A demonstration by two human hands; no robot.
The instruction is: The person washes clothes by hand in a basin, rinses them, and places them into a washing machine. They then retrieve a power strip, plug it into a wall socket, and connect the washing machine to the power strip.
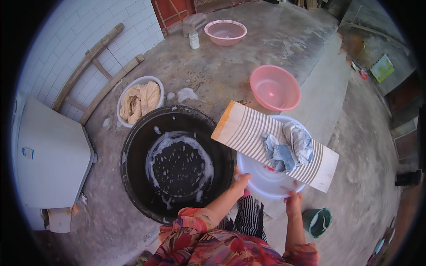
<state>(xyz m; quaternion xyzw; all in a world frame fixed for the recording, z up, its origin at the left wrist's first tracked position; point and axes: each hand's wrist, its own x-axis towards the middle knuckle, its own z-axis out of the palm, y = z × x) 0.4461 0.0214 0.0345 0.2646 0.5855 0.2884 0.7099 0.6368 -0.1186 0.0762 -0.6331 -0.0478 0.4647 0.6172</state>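
A pale bluish-white basin (268,182) is held by its near rim between my two hands. My left hand (241,181) is closed on the rim at its left side, close to the black tub. My right hand (293,203) pinches the rim at the near right. Across the basin lies a ridged washboard (239,128), slanting down to the right. A crumpled grey-blue cloth (288,153) rests on the board. To the left stands a big black tub (177,173) with a ring of suds and drops on its bottom.
A basin with beige cloth (140,104) stands behind the tub. Beyond the washboard is a pink basin (275,88), with another pink basin (225,40) farther off. A green bucket (317,221) sits right of my legs. A wooden ladder (91,66) leans on the tiled wall.
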